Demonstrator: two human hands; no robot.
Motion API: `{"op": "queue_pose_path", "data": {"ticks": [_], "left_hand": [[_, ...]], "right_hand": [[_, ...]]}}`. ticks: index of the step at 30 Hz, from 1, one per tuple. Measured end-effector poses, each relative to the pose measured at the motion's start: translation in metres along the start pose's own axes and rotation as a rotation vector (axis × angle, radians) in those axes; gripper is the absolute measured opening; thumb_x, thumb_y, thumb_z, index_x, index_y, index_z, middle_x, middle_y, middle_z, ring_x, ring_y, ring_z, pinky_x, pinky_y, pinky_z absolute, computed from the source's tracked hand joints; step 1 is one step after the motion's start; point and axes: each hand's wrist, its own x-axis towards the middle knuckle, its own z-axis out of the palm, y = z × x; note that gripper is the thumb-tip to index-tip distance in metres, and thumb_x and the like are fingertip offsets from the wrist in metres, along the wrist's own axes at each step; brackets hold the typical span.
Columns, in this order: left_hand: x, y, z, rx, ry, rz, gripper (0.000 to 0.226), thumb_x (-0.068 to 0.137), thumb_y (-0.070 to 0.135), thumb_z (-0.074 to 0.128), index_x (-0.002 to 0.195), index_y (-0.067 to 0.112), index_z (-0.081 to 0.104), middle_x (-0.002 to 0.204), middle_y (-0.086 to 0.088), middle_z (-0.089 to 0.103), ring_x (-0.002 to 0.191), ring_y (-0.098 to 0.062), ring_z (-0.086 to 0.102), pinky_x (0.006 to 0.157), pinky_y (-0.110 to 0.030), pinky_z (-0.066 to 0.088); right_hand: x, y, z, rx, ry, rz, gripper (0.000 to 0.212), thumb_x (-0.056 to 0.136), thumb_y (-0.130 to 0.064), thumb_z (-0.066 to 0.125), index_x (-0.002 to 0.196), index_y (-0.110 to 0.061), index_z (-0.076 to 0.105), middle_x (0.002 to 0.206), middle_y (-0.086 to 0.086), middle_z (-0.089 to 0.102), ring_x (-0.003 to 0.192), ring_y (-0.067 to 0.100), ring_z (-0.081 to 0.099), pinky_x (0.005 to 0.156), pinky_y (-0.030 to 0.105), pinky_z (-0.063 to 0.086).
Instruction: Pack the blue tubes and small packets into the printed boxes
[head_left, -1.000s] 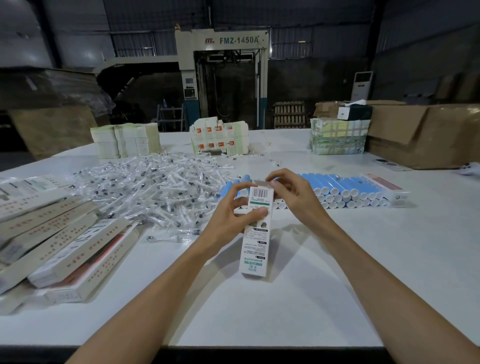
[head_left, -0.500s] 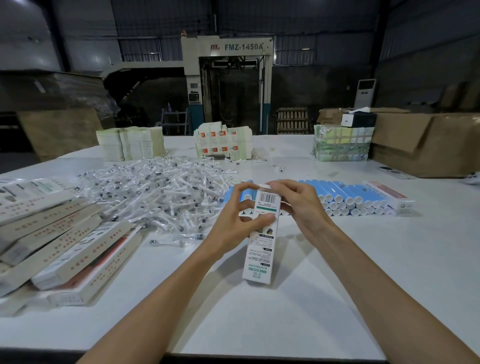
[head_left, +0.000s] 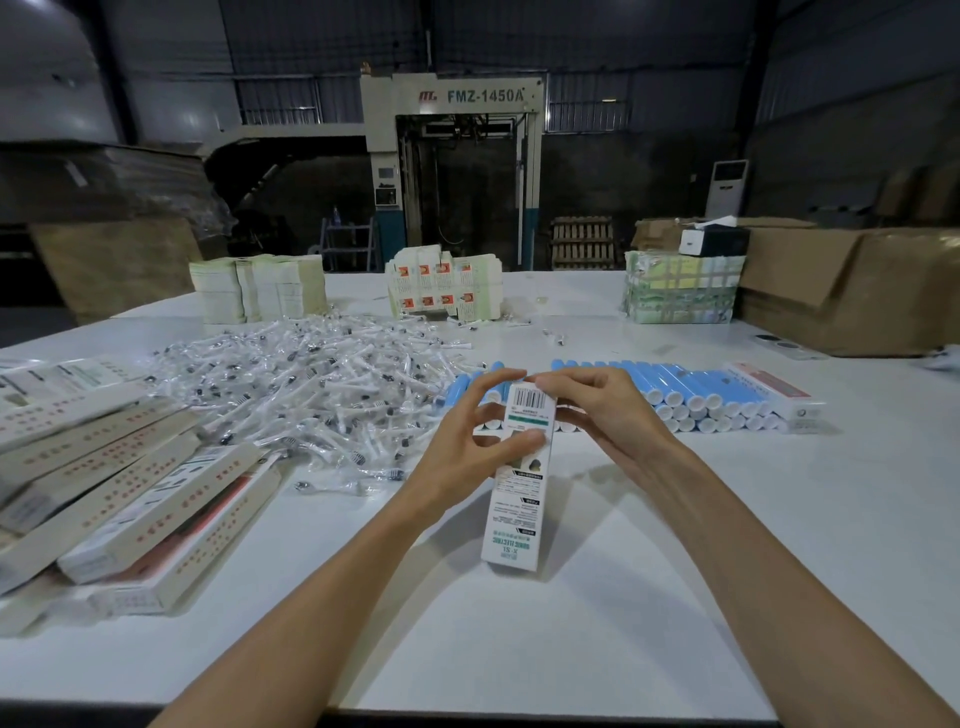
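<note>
Left hand (head_left: 467, 449) fingers curl round the upper part of the printed box (head_left: 514, 514), thumb across its face. Right hand (head_left: 597, 410) fingertips pinch its top end by the barcode. The box reads "SONIC ELECTRIC" and is held mid-table (head_left: 571, 634), in front of the blue tubes (head_left: 691, 384). The machine (head_left: 452, 156) behind reads "FMZ-1450A". Both grips are unchanged from half a second ago.

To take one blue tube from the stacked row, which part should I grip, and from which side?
Probably a top-layer tube of the blue tubes, gripped by its white-capped near end, coming from the front. They lie packed side by side with caps toward you, so only ends and tops are free.
</note>
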Motion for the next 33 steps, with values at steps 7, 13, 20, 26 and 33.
{"op": "queue_pose_path", "data": {"ticks": [7,13,20,26,33], "left_hand": [[0.000,-0.004,-0.004,-0.070,0.051,-0.026,0.056,0.096,0.020,0.084,0.143,0.030,0.055,0.113,-0.006,0.078,0.111,-0.028,0.074,0.074,-0.038,0.065],[0.000,-0.005,-0.001,-0.070,0.064,-0.020,0.047,0.095,0.021,0.085,0.134,0.029,0.060,0.114,-0.004,0.077,0.109,-0.021,0.072,0.072,-0.034,0.064],[0.003,-0.014,-0.002,-0.245,0.180,-0.079,0.052,0.097,0.024,0.081,0.136,0.036,0.049,0.120,-0.006,0.078,0.107,-0.026,0.076,0.077,-0.032,0.063],[0.005,-0.022,-0.013,-0.341,0.205,-0.091,0.057,0.093,0.033,0.084,0.132,0.041,0.044,0.111,-0.014,0.080,0.095,-0.025,0.074,0.083,-0.037,0.060],[0.005,-0.030,-0.011,0.023,0.211,-0.069,0.055,0.099,0.055,0.071,0.145,0.054,0.041,0.132,0.007,0.068,0.119,-0.003,0.067,0.099,-0.030,0.054]], "right_hand": [[0.001,0.011,0.005,-0.155,-0.035,-0.119,0.022,0.095,-0.028,0.077,0.115,-0.022,0.081,0.107,0.009,0.080,0.104,0.027,0.076,0.090,0.033,0.060],[0.003,0.019,0.003,-0.142,-0.003,-0.147,0.017,0.094,-0.025,0.077,0.110,-0.021,0.083,0.104,0.008,0.080,0.101,0.025,0.077,0.088,0.032,0.060],[0.002,0.040,0.024,0.202,0.041,0.092,0.040,0.103,-0.044,0.061,0.130,-0.015,0.068,0.120,0.008,0.074,0.099,0.019,0.072,0.084,0.031,0.059],[-0.012,0.052,0.025,0.227,-0.187,0.307,0.061,0.099,-0.065,0.057,0.133,-0.016,0.070,0.119,0.019,0.071,0.099,0.037,0.070,0.083,0.048,0.061],[-0.028,0.031,0.006,-0.301,0.153,0.019,0.028,0.107,-0.044,0.056,0.128,-0.029,0.066,0.112,0.006,0.073,0.079,0.013,0.069,0.072,0.031,0.057]]}}
